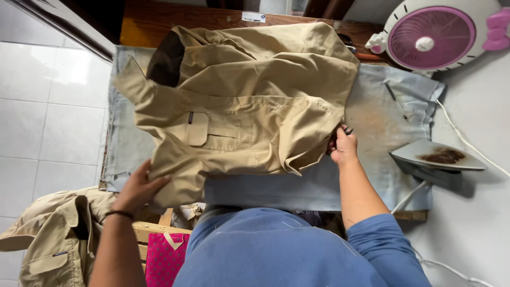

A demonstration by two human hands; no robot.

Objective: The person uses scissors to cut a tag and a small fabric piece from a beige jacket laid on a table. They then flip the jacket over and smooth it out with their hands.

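The person's left hand [139, 187] has its fingers [154, 183] curled over the near lower edge of a khaki shirt [244, 101], grasping the cloth, while the right hand [344, 144] pinches the shirt's opposite edge between clenched fingertips [340, 133]. The shirt lies spread between the two grips, rumpled, its pocket flap up and a dark patch near the collar end beyond the left fingers. The likeliest trouble is the iron [438, 159]: it stands tipped back with its stained soleplate exposed, just outward of the right fingers, and a sideways tug on the cloth could swing the forearm or the hem against it, scorching skin or fabric if it is hot. Its white cord [467, 142] trails past the same side and could snag. A pull from one hand alone could also drag the shirt off the near edge under the left fingers. Beneath the fingers lies a pale blue-grey cloth [382, 122] with a rusty scorch mark beside the right fingertips, laid over a wooden table [154, 21]. Beyond the right hand sits a pink-and-white fan [430, 37]; below the left wrist hangs another khaki garment [53, 234], over a white tiled floor [48, 106].
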